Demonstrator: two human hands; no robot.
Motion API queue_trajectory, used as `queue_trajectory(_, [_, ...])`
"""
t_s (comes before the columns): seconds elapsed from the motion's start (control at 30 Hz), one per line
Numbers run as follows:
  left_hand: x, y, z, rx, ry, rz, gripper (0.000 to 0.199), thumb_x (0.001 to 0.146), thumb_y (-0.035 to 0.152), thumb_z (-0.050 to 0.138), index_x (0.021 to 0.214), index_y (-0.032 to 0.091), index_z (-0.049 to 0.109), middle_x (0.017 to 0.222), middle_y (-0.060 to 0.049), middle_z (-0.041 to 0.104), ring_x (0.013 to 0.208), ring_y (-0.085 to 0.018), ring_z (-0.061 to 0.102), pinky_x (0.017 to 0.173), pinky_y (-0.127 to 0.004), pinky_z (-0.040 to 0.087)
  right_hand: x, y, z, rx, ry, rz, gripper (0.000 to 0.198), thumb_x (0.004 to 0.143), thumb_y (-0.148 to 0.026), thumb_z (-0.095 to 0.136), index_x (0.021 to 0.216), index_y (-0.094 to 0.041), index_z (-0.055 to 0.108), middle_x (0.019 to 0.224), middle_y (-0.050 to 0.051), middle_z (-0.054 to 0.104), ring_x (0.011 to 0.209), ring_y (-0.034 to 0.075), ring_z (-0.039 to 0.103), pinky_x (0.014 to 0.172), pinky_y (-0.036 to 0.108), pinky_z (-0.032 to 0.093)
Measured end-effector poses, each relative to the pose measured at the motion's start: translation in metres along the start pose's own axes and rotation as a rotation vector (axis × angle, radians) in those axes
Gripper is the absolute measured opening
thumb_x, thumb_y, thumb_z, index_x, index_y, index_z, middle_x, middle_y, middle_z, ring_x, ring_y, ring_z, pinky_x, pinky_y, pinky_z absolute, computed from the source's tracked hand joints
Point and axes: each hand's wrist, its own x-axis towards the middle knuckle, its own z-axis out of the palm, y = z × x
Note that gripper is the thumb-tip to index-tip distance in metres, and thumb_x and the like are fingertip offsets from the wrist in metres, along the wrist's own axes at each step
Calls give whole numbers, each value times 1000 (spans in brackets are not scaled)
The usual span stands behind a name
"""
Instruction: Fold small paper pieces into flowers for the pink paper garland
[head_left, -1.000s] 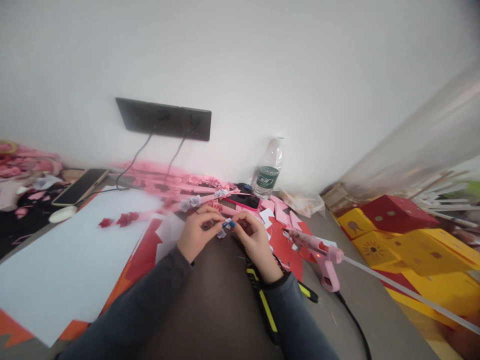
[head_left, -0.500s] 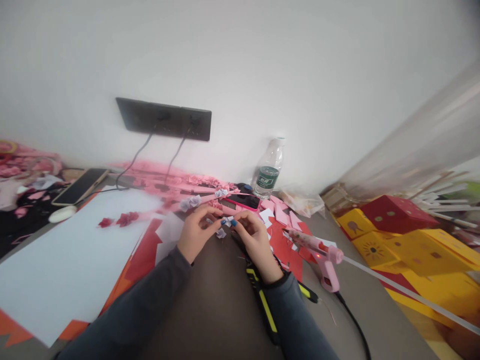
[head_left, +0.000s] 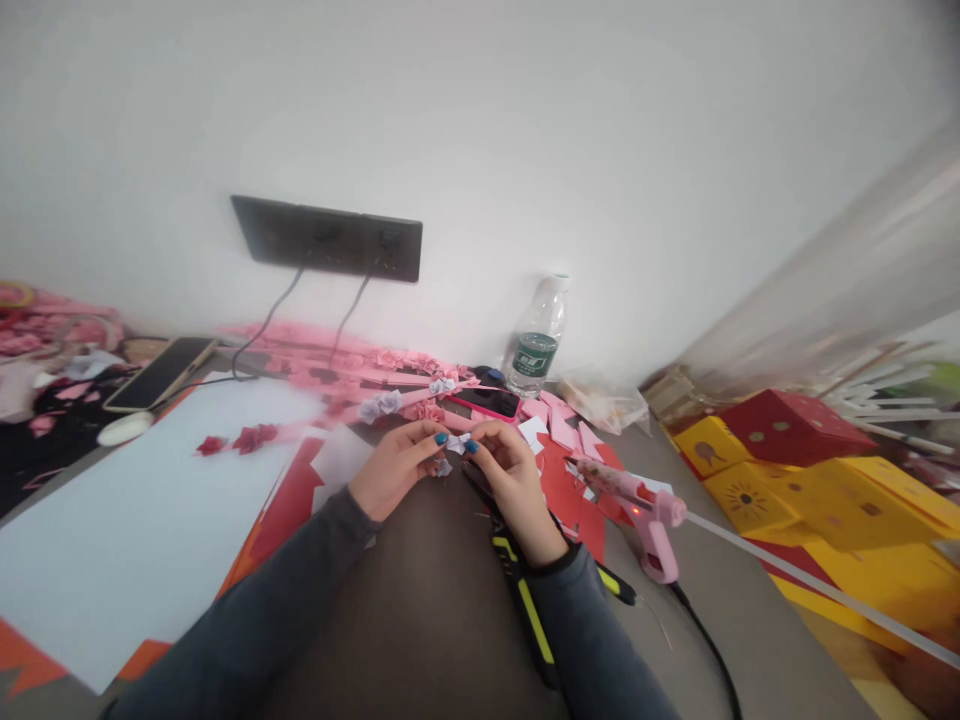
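Note:
A small white paper flower [head_left: 458,443] is pinched between my two hands above the grey table. The fingers of my left hand [head_left: 401,466] are closed on its left side. From the other side, my right hand [head_left: 511,480] grips it between thumb and forefinger. Just below the left fingertips lies another pale paper flower [head_left: 443,467]. Under my right wrist are black-and-yellow pliers [head_left: 523,610], partly covered by the hand and sleeve. Pink branches with pale flowers [head_left: 381,405] lie beyond my hands.
On the right rests a pink glue gun [head_left: 634,500] with its red light lit and a long glue stick. A water bottle [head_left: 536,340] stands by the wall. White sheets [head_left: 142,520] cover the left, near a phone [head_left: 161,374]. Yellow and red boxes [head_left: 810,480] sit far right.
My left fingers have shifted slightly on the white paper flower, with the thumb now straighter along it. My right hand and the things on the table stay almost in place.

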Motion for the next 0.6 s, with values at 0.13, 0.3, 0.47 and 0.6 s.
queue_trajectory(0.13, [-1, -1, 0, 24, -46, 1, 37, 61, 44, 86, 72, 15, 67, 65, 1, 56, 58, -10, 50, 54, -23, 42, 0, -1, 0, 10, -19, -10, 26, 85, -49, 64, 85, -23, 59, 77, 1, 59, 69, 17, 56, 61, 29, 48])
queue_trajectory(0.3, [-3, 0, 1, 49, -100, 2, 35, 64, 44, 83, 76, 16, 65, 67, 0, 56, 59, -10, 50, 53, -24, 39, -1, -2, 0, 55, -36, 6, 26, 85, -49, 65, 86, -24, 59, 80, 2, 61, 72, 18, 59, 65, 30, 50])
queue_trajectory(0.47, [-4, 3, 3, 80, -111, 32, 34, 68, 44, 80, 76, 17, 61, 68, 1, 55, 59, -10, 49, 54, -24, 39, -2, -3, 0, 115, -49, 27, 23, 85, -46, 67, 86, -23, 60, 82, 1, 61, 75, 17, 60, 68, 29, 51])
queue_trajectory(0.6, [-4, 0, 1, 129, -70, 93, 32, 70, 42, 79, 82, 18, 61, 72, 2, 56, 57, -8, 48, 52, -22, 40, -2, -3, 1, 135, -64, 27, 22, 85, -44, 67, 88, -23, 60, 83, 2, 61, 76, 17, 60, 69, 30, 51])
